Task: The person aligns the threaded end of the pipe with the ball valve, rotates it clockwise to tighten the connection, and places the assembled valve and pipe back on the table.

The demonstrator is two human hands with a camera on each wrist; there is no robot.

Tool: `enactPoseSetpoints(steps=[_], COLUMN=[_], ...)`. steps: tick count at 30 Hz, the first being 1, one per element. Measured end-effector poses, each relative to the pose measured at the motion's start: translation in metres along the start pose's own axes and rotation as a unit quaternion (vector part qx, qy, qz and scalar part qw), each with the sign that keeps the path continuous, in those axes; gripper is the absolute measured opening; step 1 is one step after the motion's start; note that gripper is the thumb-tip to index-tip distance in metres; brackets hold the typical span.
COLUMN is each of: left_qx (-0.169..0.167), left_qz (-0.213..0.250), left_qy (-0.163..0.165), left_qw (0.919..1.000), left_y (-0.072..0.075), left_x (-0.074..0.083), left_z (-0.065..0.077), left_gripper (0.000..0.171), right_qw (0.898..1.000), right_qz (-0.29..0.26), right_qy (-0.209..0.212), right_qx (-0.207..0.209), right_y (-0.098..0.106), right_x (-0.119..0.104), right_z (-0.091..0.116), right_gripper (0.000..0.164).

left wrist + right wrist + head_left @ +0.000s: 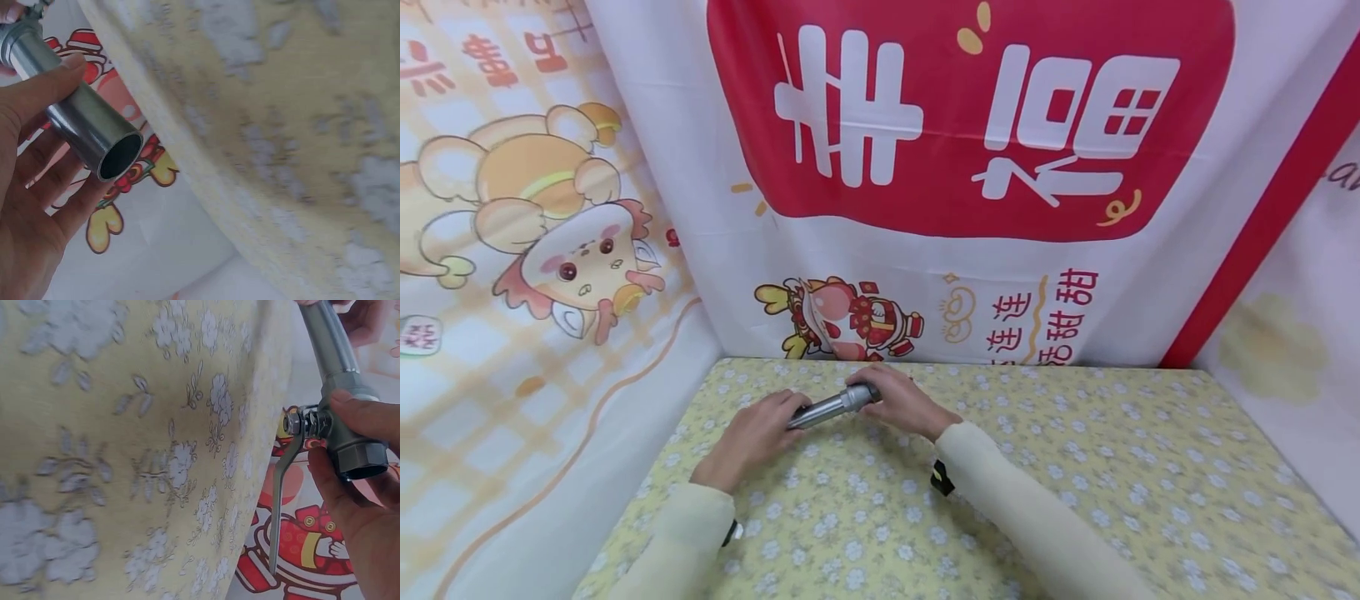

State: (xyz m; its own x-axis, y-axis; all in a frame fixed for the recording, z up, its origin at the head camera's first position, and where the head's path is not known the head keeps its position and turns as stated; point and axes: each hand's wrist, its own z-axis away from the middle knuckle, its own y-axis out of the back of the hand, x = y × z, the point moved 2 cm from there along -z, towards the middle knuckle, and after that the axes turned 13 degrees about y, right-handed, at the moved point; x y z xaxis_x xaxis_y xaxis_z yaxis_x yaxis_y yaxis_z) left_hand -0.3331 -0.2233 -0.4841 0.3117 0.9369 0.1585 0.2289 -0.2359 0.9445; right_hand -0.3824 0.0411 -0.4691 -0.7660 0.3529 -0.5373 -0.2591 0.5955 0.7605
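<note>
A short metal pipe (822,411) joins a ball valve (857,395) at its right end, both raised over the table. My left hand (765,429) grips the pipe near its free end. In the left wrist view the thumb lies along the pipe (94,122) and the fingers curl beneath, its open round end facing the camera. My right hand (901,402) holds the valve. The right wrist view shows thumb and fingers around the valve body (356,434), its hex-shaped opening pointing down. The valve's long lever handle (279,506) hangs from the stem nut.
A yellow floral cloth (1075,467) covers the table. Behind it hangs a white and red printed curtain (955,250), and a cartoon-printed sheet (550,333) stands along the left. Dark wrist straps (942,477) show by the sleeves.
</note>
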Motion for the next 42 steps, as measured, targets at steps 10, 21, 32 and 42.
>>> enactPoseSetpoints(steps=[10,21,32,42], left_qx=[-0.004,-0.015,-0.089,-0.085], left_qz=[-0.008,-0.044,-0.021,-0.030], left_qy=[0.036,0.045,0.088,0.090], left_qw=[0.9993,0.9979,0.9919,0.9918], left_y=[-0.011,-0.012,-0.006,0.007], left_x=[0.004,0.011,0.019,0.016], left_z=[0.009,0.012,0.014,0.011], left_gripper=[0.041,0.043,0.042,0.046], right_qw=[0.996,0.982,0.986,0.989], right_qz=[0.066,0.152,0.136,0.140], right_qy=[0.021,0.100,0.074,0.048], right_qx=[-0.048,-0.054,-0.055,-0.014], right_y=[-0.007,-0.015,-0.019,-0.003], right_x=[0.011,0.011,0.012,0.022], right_z=[-0.013,-0.006,0.001,0.016], right_gripper=[0.046,0.046,0.050,0.047])
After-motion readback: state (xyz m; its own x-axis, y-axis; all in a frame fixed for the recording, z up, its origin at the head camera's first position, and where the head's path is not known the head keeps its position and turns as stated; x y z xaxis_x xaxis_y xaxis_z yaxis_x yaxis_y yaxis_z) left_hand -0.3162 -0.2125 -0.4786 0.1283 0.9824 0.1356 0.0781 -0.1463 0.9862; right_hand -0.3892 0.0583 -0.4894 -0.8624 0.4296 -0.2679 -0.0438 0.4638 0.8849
